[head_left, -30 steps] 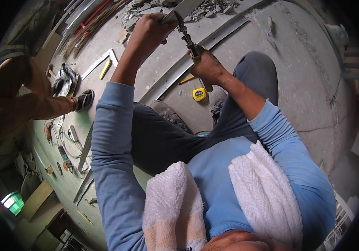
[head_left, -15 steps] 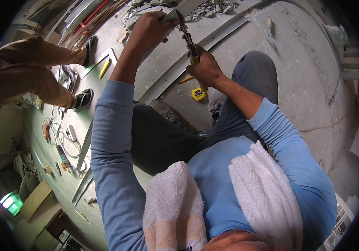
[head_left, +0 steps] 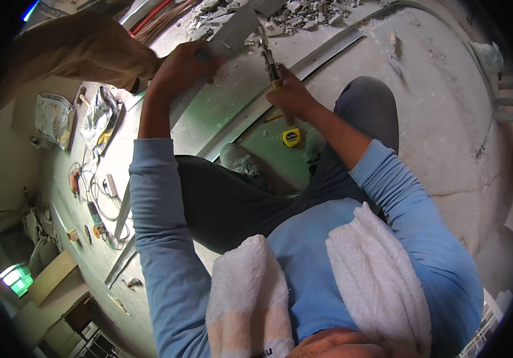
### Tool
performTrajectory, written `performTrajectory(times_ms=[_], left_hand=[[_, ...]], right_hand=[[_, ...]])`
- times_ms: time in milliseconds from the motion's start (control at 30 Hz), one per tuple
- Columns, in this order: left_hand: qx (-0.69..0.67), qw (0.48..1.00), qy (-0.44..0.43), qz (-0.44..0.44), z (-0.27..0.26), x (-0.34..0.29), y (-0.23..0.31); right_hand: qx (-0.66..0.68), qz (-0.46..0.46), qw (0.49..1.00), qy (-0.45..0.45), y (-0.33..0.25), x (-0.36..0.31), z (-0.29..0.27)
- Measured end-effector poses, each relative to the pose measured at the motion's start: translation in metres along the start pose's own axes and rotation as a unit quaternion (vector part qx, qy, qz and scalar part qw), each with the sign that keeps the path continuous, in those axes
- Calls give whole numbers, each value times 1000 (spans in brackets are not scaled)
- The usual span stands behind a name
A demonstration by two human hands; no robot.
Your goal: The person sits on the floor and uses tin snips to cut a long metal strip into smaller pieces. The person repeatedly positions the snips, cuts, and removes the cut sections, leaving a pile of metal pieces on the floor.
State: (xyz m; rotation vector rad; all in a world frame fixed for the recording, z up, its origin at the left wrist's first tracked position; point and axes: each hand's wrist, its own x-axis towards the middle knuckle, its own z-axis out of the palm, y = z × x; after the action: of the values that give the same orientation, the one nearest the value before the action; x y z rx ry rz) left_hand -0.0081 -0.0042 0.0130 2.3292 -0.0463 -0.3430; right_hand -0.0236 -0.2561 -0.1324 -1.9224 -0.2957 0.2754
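My left hand (head_left: pixel 182 65) grips a long grey metal channel (head_left: pixel 232 33) and holds it up at the top of the view. My right hand (head_left: pixel 292 95) is closed on the yellow handles of metal snips (head_left: pixel 268 56), whose jaws meet the channel's edge. Both arms wear light blue sleeves. A yellow tape measure (head_left: pixel 292 137) lies on the green floor just below my right hand. A white towel (head_left: pixel 376 280) hangs over my shoulders.
Another person in tan clothing (head_left: pixel 71 51) stands at the upper left. Rubble (head_left: pixel 304 12) is piled at the top. A metal track (head_left: pixel 304 71) runs along the floor. Cables and power tools (head_left: pixel 98 209), bags (head_left: pixel 98 119) and a wooden board (head_left: pixel 50 277) lie at the left.
The other person has moved up and toward my left hand. The camera has shifted, so my hands, the channel and the snips sit slightly lower in view.
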Motion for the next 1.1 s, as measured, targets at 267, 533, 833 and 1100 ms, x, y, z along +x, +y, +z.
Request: performTrajectory(times_ms=[267, 533, 833, 1100], left_hand=[[-23, 998, 48, -13, -4, 4, 3], [-6, 998, 53, 42, 0, 19, 6], [7, 998, 61, 35, 4, 28, 23], [23, 997, 74, 30, 8, 34, 21]], right_hand=[[146, 162, 968, -125, -11, -22, 7], [27, 10, 996, -83, -30, -38, 12], [-3, 19, 998, -62, -24, -36, 12], [11, 42, 997, -63, -26, -35, 12]])
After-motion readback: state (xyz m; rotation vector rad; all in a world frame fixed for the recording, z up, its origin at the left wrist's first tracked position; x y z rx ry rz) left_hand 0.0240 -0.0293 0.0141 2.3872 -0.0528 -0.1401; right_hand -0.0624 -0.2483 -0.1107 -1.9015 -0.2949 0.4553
